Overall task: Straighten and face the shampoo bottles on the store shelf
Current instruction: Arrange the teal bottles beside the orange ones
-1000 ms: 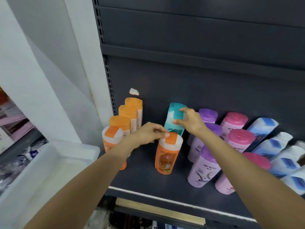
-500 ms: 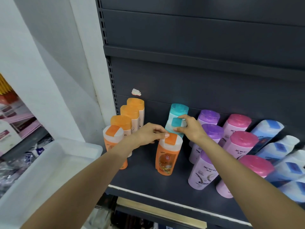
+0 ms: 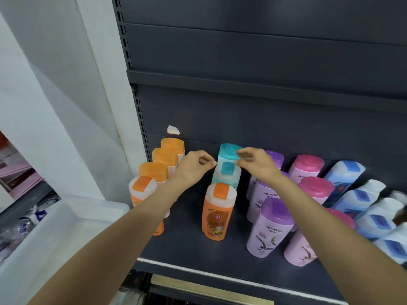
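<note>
Two teal shampoo bottles stand one behind the other at the back middle of the dark shelf (image 3: 189, 245). My left hand (image 3: 193, 167) has curled fingers, and their tips pinch the left edge of the front teal bottle (image 3: 226, 175) at its cap. My right hand (image 3: 258, 165) grips the same bottle's right side, its fingers also against the rear teal bottle (image 3: 228, 150). An orange bottle (image 3: 217, 213) stands upright alone just in front, label forward, with no hand on it.
A row of orange-capped bottles (image 3: 154, 170) lines the left end by the slotted upright (image 3: 141, 119). Purple bottles (image 3: 271, 227), pink-capped bottles (image 3: 315, 188) and leaning blue-and-white bottles (image 3: 352, 201) fill the right. A white bin (image 3: 66, 227) sits lower left.
My left hand let go of the lone orange bottle's cap and moved up and back to the teal bottle's left side. My right hand stayed on the teal bottles.
</note>
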